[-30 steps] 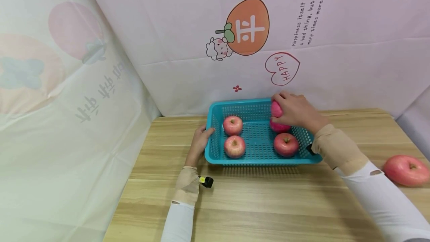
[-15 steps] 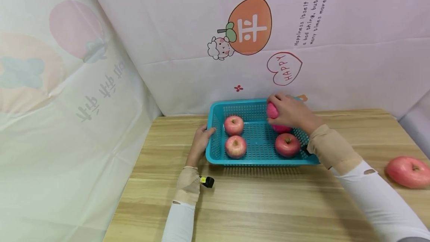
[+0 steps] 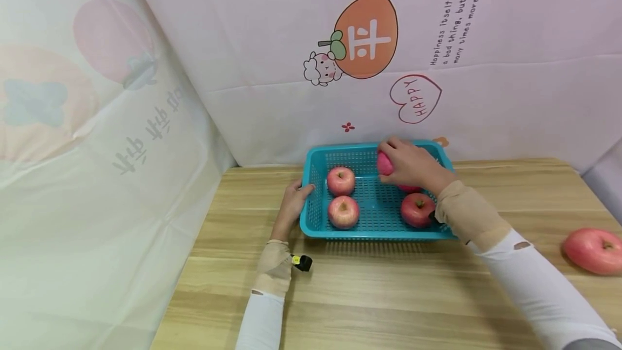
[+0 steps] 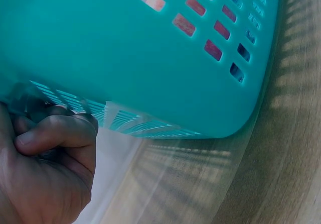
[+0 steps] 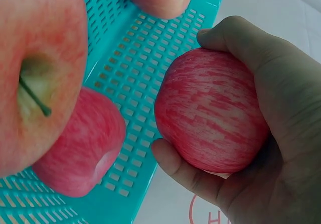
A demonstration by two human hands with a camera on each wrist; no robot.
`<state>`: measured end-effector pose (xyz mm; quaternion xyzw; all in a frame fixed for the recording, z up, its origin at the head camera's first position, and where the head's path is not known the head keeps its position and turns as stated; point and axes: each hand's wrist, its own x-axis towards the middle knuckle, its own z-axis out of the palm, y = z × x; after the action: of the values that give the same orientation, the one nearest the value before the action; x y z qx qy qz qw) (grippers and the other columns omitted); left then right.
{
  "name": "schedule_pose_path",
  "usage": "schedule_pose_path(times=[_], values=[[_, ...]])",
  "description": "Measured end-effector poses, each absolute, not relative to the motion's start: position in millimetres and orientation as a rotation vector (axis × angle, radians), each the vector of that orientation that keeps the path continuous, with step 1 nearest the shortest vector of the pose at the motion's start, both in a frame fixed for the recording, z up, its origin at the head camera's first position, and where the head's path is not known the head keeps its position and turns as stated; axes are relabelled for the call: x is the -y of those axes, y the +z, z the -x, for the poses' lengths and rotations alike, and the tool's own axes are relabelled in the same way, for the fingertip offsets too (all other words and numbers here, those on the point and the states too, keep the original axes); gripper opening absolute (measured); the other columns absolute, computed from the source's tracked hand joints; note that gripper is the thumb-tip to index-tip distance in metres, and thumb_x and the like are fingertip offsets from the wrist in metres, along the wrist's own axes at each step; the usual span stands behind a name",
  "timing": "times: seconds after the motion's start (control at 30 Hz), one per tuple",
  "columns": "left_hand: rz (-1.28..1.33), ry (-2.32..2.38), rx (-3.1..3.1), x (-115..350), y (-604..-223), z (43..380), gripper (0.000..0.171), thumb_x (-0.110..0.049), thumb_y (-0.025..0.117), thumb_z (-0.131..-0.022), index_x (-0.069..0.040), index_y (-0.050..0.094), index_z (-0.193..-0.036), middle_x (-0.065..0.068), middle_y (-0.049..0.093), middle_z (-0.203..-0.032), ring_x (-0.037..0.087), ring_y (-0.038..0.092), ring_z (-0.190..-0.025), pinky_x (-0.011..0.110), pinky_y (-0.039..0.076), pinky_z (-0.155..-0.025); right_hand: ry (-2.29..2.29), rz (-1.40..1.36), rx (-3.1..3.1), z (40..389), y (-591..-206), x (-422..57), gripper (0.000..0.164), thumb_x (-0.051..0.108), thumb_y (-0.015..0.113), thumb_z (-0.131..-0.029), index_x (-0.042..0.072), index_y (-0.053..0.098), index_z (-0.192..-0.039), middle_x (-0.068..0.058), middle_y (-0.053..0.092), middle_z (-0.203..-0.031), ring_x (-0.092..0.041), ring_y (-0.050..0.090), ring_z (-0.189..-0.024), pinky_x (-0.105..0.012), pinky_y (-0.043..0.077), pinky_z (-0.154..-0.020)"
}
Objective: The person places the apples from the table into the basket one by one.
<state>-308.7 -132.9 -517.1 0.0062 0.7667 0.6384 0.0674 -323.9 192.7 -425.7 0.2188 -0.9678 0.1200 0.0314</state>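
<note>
A turquoise plastic basket [image 3: 369, 235] with perforated walls stands on the table. My left hand [image 3: 290, 204] grips its left end, the fingers curled at the rim; in the left wrist view this hand [image 4: 52, 163] is beside the basket wall [image 4: 125, 68]. Over the basket's back right part my right hand [image 3: 413, 165] holds a pinkish-red apple [image 3: 384, 164], which the right wrist view shows between thumb and fingers. Below that hand lies a bright pink apple [image 3: 410, 189], mostly hidden. In front of it is a red apple [image 3: 418, 210]. Two paler apples [image 3: 340, 181] sit at the left end.
One large pink apple [image 3: 594, 251] lies on the wooden table [image 3: 379, 296] to the right, outside the basket. A printed white cloth [image 3: 272, 118] hangs right behind the basket, and another cloth [image 3: 160, 220] borders the table's left side.
My right hand has moved left and slightly down over the basket, carrying the apple away from the pink one beneath. The left hand keeps its grip on the basket.
</note>
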Motion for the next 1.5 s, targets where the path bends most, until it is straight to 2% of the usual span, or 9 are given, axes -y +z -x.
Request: schedule_pose_path(times=[0.3, 0.53, 0.9, 1.2, 1.5], values=[[-0.019, 1.917, -2.313, 132, -515, 306, 0.048, -0.025, 0.057, -0.104, 0.002, 0.062, -0.144, 0.029, 0.069, -0.132, 0.041, 0.075, -0.108, 0.046, 0.065, -0.087, 0.379, -0.683, 3.036, 326, -432, -183, 0.066, 0.038, 0.082, -0.086, 0.011, 0.058, -0.141, -0.014, 0.057, -0.131, -0.035, 0.061, -0.108, -0.057, 0.058, -0.084], [-0.006, 1.924, -2.304, 133, -517, 307, 0.048, -0.026, 0.057, -0.104, 0.002, 0.062, -0.143, 0.029, 0.070, -0.130, 0.039, 0.075, -0.107, 0.046, 0.066, -0.086, 0.356, -0.706, 3.067, 328, -438, -176, 0.070, 0.041, 0.082, -0.088, 0.012, 0.056, -0.146, -0.017, 0.056, -0.139, -0.038, 0.062, -0.112, -0.060, 0.057, -0.085], [0.004, 1.916, -2.307, 133, -516, 307, 0.048, -0.026, 0.058, -0.103, 0.001, 0.063, -0.142, 0.028, 0.071, -0.127, 0.039, 0.076, -0.106, 0.046, 0.066, -0.085, 0.332, -0.713, 3.070, 330, -442, -165, 0.069, 0.037, 0.083, -0.087, 0.011, 0.056, -0.145, -0.019, 0.057, -0.139, -0.041, 0.062, -0.114, -0.061, 0.057, -0.087], [0.018, 1.907, -2.308, 132, -514, 307, 0.048, -0.028, 0.058, -0.103, 0.000, 0.063, -0.143, 0.027, 0.070, -0.130, 0.039, 0.074, -0.109, 0.048, 0.065, -0.088, 0.316, -0.720, 3.056, 333, -448, -160, 0.069, 0.038, 0.082, -0.085, 0.011, 0.056, -0.143, -0.019, 0.059, -0.137, -0.042, 0.062, -0.113, -0.064, 0.057, -0.092], [0.031, 1.914, -2.303, 131, -514, 306, 0.047, -0.027, 0.058, -0.103, 0.000, 0.064, -0.141, 0.026, 0.070, -0.129, 0.037, 0.075, -0.107, 0.047, 0.065, -0.087, 0.331, -0.733, 3.097, 335, -452, -158, 0.072, 0.036, 0.084, -0.088, 0.009, 0.054, -0.148, -0.022, 0.056, -0.145, -0.048, 0.061, -0.124, -0.069, 0.054, -0.100]])
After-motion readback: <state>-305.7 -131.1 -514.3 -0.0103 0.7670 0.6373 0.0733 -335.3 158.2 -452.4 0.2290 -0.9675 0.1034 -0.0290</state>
